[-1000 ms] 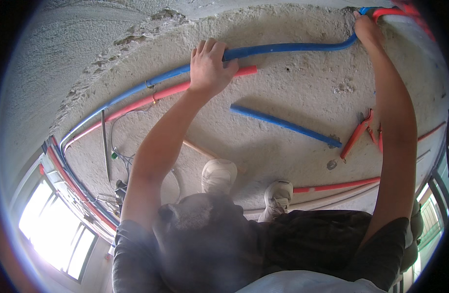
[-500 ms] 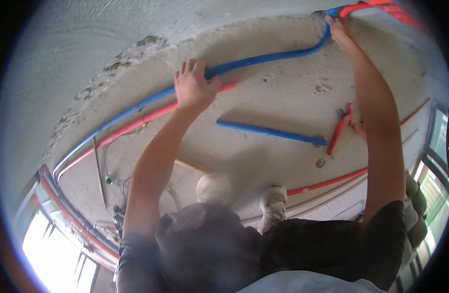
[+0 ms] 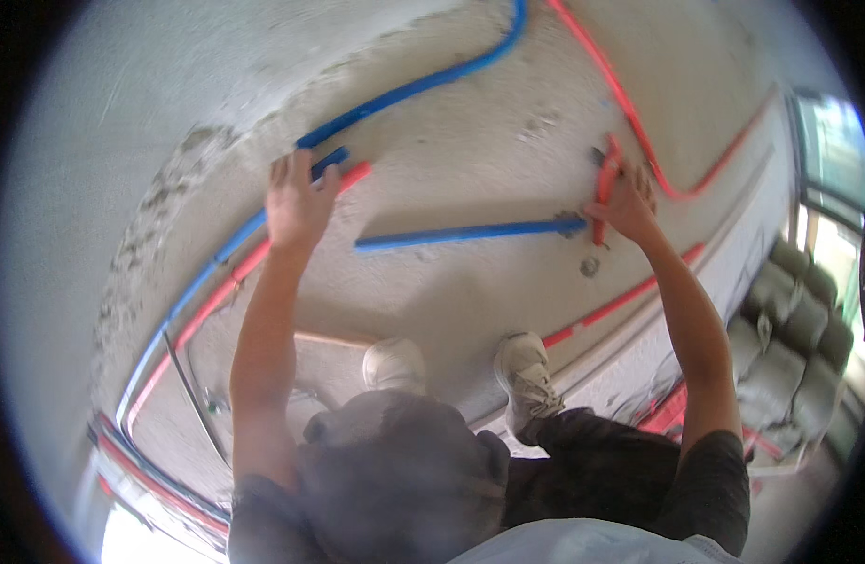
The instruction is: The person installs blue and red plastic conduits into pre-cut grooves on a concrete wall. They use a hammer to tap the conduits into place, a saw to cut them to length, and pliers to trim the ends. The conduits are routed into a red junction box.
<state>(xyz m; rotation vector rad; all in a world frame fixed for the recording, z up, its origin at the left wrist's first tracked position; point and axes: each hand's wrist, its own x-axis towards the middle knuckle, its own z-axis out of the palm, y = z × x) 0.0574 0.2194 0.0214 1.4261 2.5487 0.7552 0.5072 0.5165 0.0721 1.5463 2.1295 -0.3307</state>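
My left hand (image 3: 299, 207) is closed around a blue pipe (image 3: 246, 230) near its free end, which sticks out past the fingers. Just above it, the end of a second blue pipe (image 3: 404, 91) lies close by; this one curves up toward the top edge. Beside the left hand runs a red pipe (image 3: 249, 263), its cut end near the thumb. Over on the right, my right hand (image 3: 630, 207) grips a red tool that looks like a pipe cutter (image 3: 605, 179) on the floor. A short straight blue pipe piece (image 3: 465, 234) lies between my hands.
A rough concrete wall edge (image 3: 183, 179) runs along the upper left. Another red pipe (image 3: 630, 108) bends across the right side. My shoes (image 3: 526, 381) stand on the floor by a wooden stick (image 3: 334, 336). Stacked grey bags (image 3: 790, 329) are at the far right.
My right hand has let go of the upper bend of the blue pipe and come down onto the pipe cutter. Near my left hand, two separate blue pipe ends now show. The view has shifted.
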